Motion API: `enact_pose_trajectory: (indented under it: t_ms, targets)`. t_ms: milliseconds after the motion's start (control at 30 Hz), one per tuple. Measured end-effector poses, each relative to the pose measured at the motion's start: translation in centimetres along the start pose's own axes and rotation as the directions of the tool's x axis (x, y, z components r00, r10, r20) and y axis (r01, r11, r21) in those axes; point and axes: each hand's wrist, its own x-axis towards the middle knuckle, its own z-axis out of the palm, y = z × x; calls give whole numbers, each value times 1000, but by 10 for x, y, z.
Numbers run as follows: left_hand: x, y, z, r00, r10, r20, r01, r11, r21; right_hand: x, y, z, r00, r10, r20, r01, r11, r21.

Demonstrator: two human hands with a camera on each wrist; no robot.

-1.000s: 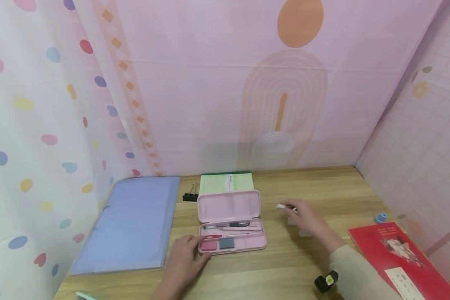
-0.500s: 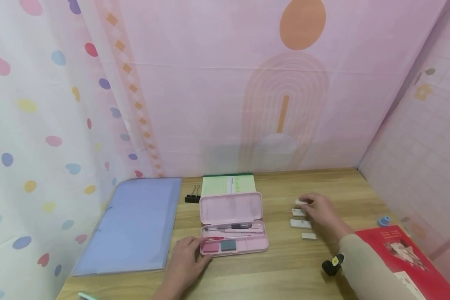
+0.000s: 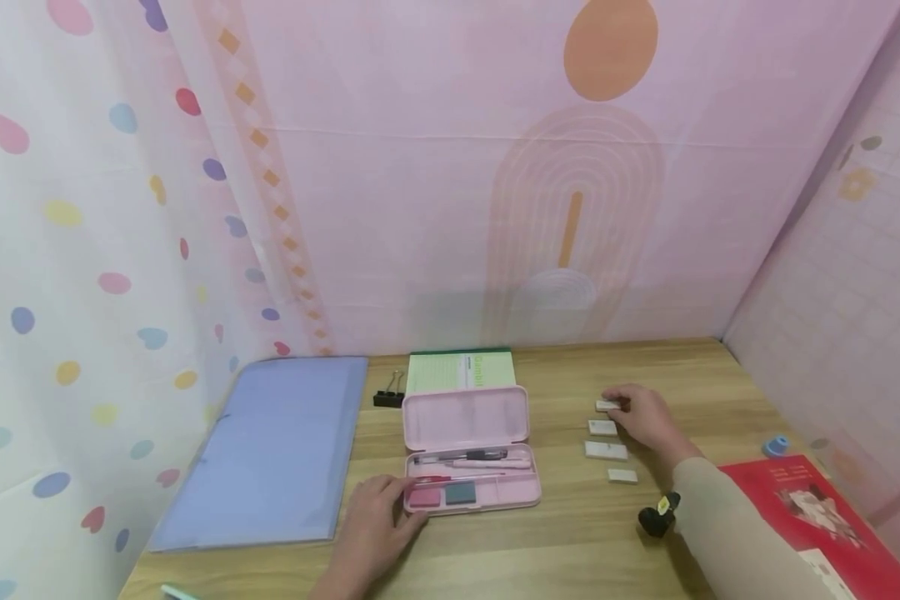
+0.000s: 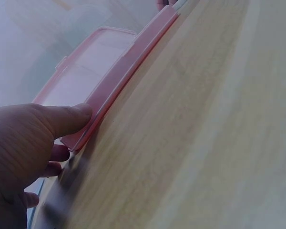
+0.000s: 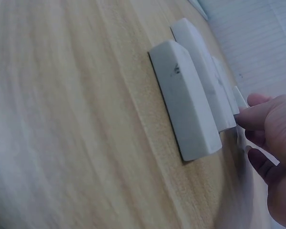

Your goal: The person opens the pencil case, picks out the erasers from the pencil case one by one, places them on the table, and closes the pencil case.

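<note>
A pink pencil case (image 3: 513, 492) lies with its lid (image 3: 465, 419) up. In its far part are a black-grip pen (image 3: 487, 455) and a pink pen (image 3: 498, 464); nearer is a red pen (image 3: 438, 479), then a pink eraser (image 3: 424, 497) and a dark grey eraser (image 3: 461, 493). My left hand (image 3: 375, 521) grips the case's near left corner, thumb on the front wall. To the right of the case, several white erasers form a column, the closest one (image 3: 622, 476) being short. My right hand (image 3: 645, 418) pinches the farthest white eraser (image 3: 606, 405) at the table surface.
A blue folder (image 3: 262, 450) lies at the left. Behind the case are a black binder clip (image 3: 388, 399) and a green notebook (image 3: 457, 371). On the right are a red booklet (image 3: 780, 483) and a small blue object (image 3: 777, 446). Curtains border the table.
My right hand has carried a white eraser rightward from beside the case to the far end of the column and lowered it there. My left hand has stayed at the case's corner.
</note>
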Motion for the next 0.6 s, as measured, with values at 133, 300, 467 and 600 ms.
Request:
enact_pose_trajectory:
  t_ms: [133,300,467,600]
  targets:
    - [0,0,0,1000,-4,1,4,1000,-5,1,3,2,1000,-25,-3,25,1000,3]
    - [0,1,0,1000,-5,-7,5,1000,-3,1,6,2,999,-51,-5,51,999,11]
    - [-1,1,0,1000,-4,-12,4,1000,3,2,8,0,999,-45,19,45,999,17]
    - [-1,2,-1,1000,0,-12,0,1000,-2,-1,3,-8,999,13,47,-16,998,65]
